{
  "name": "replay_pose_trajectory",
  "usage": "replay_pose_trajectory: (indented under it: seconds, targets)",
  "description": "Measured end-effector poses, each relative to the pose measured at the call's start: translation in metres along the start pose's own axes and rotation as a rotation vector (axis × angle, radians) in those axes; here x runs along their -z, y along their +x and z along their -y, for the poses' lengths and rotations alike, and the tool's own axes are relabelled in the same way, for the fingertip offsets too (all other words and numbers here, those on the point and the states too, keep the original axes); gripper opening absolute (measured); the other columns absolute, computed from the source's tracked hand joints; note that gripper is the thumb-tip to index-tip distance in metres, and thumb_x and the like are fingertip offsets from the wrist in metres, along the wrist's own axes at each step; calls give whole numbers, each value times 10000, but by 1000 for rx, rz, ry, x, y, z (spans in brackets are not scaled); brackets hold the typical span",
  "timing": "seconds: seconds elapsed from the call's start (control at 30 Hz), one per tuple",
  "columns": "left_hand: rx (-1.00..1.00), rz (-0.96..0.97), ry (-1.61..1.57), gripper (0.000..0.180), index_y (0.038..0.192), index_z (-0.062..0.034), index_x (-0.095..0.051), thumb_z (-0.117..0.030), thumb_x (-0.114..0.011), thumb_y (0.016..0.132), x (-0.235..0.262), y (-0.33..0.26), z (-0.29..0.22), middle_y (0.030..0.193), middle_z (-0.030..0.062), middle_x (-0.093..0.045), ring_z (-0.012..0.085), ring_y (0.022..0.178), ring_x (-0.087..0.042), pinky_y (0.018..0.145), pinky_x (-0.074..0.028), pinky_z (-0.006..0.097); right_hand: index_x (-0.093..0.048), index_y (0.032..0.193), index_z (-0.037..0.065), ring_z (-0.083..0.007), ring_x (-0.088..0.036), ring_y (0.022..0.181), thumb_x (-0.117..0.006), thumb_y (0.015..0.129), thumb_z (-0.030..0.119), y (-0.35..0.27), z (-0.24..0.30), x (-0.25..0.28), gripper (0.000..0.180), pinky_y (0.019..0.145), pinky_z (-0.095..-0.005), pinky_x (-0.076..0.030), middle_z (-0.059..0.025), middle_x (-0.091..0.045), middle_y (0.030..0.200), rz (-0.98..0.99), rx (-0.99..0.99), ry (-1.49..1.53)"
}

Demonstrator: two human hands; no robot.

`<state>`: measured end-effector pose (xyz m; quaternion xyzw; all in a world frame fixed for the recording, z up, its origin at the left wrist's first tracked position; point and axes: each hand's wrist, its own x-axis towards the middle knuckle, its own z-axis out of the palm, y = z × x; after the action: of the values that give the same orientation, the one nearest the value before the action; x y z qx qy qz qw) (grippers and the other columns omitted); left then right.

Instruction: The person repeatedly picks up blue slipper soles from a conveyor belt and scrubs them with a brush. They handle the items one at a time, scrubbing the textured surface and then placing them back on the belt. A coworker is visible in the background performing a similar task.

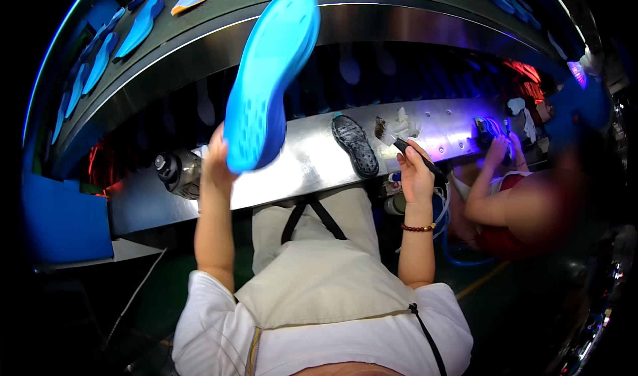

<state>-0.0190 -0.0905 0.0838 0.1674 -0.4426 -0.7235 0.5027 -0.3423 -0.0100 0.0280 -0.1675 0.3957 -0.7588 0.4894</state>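
My left hand (216,158) grips a bright blue shoe sole (271,77) by its lower end. The sole is raised over the metal bench, its toe end up by the conveyor's edge. In my right hand (417,174) is a brush (399,143) with a black handle, its tip tilted up and to the left. Between my hands a dark, studded sole-shaped piece (355,144) lies on the bench. Just beyond the brush tip sits a crumpled white wad (403,125).
A conveyor belt (229,2) carrying several blue soles (141,27) curves across the far side. On the metal bench (299,160) a clear bottle with a black lid (178,174) stands at left. At right, a co-worker's hands (503,146) handle something under violet light. Hoses (444,223) hang below.
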Motion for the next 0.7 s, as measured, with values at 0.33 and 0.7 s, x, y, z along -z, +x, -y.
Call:
replay_pose_trajectory:
  seconds: [0.33,0.7]
  targets:
    - [385,15,-601,985,1315,-68,-269,-804,-157,669,-18,-42,82,1219,209,-424,368,1127,-415,927,-359,479,-579,938,-48,-177,-584,866,-574,755,2,-31,-25,-70,189,821,-259,-435,-145,-617,922,506,-169,-152]
    - [364,-299,-450,808,1252,-106,-352,-693,-59,781,-46,-36,98,1194,137,-442,275,1101,-437,956,-333,409,-633,844,0,-140,-597,692,-641,695,45,-27,-59,-121,155,627,-237,-464,-80,-633,774,641,547,-848]
